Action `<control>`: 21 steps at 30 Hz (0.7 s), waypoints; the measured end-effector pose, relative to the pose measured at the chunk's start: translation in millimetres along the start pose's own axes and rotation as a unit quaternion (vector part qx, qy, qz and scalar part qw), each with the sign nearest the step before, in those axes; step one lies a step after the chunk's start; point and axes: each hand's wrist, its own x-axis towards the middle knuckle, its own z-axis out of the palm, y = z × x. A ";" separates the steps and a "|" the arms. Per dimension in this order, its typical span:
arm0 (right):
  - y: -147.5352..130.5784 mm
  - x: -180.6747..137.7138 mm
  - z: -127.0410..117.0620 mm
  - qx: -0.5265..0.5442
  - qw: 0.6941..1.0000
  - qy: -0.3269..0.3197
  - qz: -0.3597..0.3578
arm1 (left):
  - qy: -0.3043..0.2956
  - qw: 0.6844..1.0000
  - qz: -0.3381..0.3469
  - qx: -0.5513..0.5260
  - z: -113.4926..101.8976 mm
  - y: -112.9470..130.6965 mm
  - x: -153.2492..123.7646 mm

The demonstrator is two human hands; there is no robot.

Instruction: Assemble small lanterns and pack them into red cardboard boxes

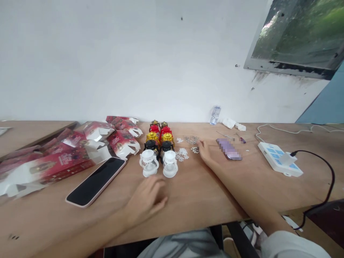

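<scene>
My left hand (pixel 146 200) rests on the wooden table (pixel 204 193), its fingers loosely curled and blurred, just in front of two white toy lanterns (pixel 158 163). Behind these stand black, gold and red lanterns (pixel 159 134) in two rows. My right hand (pixel 205 152) reaches far forward and lies on the table beside small piles of tiny silvery parts (pixel 191 140) and white bits (pixel 182 154). Its fingertips touch the pile; whether they pinch anything is hidden.
A smartphone (pixel 96 181) lies face up at the left, next to several open red cartons (pixel 80 147). A purple phone (pixel 229 149), a white power strip (pixel 279 159) with black cable, a small bottle (pixel 215 115) and crumpled tissue (pixel 233 124) sit to the right.
</scene>
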 end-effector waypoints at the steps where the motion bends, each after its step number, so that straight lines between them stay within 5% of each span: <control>1: -4.4 -7.3 0.5 0.007 1.000 0.008 -0.018 | 0.053 0.996 -0.065 -0.020 -3.7 -10.4 -6.8; 4: -19.2 -37.1 1.0 0.032 0.995 0.014 -0.095 | 0.160 0.941 -0.275 -0.115 -5.9 -38.0 -19.1; 7: -33.3 -72.8 3.0 0.094 0.968 -0.085 -0.215 | 0.160 0.862 -0.386 -0.287 -0.2 -58.2 -15.5; 12: -50.5 -110.3 19.8 0.153 0.923 -0.288 -0.203 | 0.111 0.769 -0.373 -0.506 9.0 -81.1 10.1; 21: -63.2 -107.9 38.2 0.154 0.927 -0.296 -0.169 | 0.087 0.764 -0.363 -0.526 9.6 -69.1 27.0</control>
